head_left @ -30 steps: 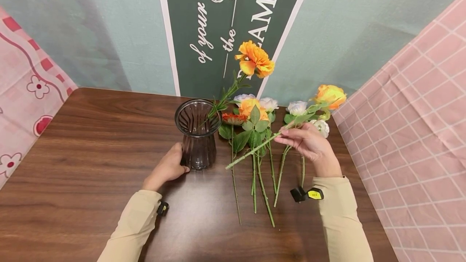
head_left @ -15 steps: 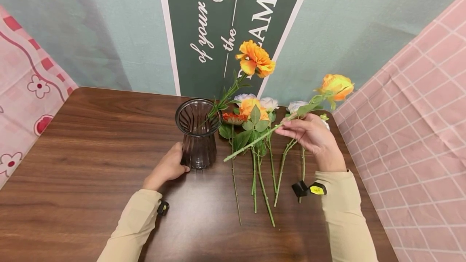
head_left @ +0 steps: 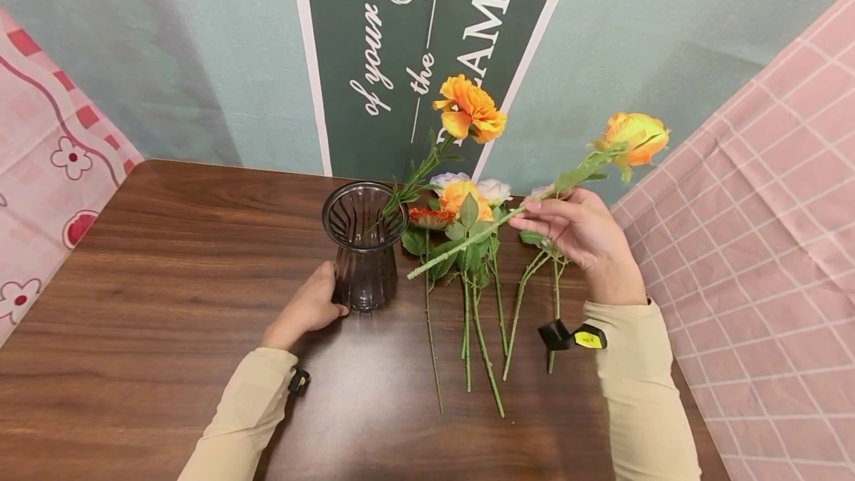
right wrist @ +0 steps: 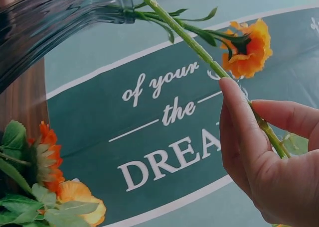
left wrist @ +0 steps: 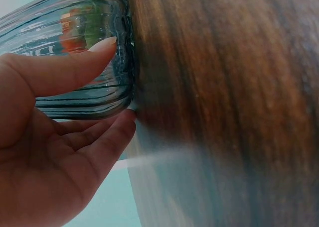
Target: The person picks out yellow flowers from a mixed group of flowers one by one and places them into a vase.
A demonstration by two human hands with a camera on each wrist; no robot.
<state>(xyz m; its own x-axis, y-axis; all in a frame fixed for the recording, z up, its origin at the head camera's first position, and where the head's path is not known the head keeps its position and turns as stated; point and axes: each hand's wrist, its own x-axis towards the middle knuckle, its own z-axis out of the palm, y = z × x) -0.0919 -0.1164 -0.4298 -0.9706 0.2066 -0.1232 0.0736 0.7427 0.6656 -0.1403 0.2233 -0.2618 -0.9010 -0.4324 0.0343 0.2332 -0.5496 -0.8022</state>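
A dark, ribbed glass vase (head_left: 365, 273) stands upright on the table, and an orange carnation-like flower (head_left: 470, 108) leans out of its mouth to the right. My left hand (head_left: 310, 303) grips the vase low on its left side; the left wrist view shows the thumb across the glass (left wrist: 50, 103) and the fingers beneath. Over the right part of the table, my right hand (head_left: 580, 236) pinches the stem of a yellow-orange rose (head_left: 633, 139) between thumb and fingers. The rose tilts, bloom up to the right, and its cut stem end points down-left toward the vase.
Several flowers lie to the right of the vase: an orange rose (head_left: 462, 199), a red-orange daisy-like flower (head_left: 430, 218) and pale lilac blooms (head_left: 494, 190), stems toward the front. A dark lettered banner (head_left: 427, 58) hangs behind; a pink checked cloth (head_left: 755, 228) borders the right.
My right hand has moved up and slightly right with the rose, lifting it higher above the lying flowers. My left hand and the vase have stayed in place.
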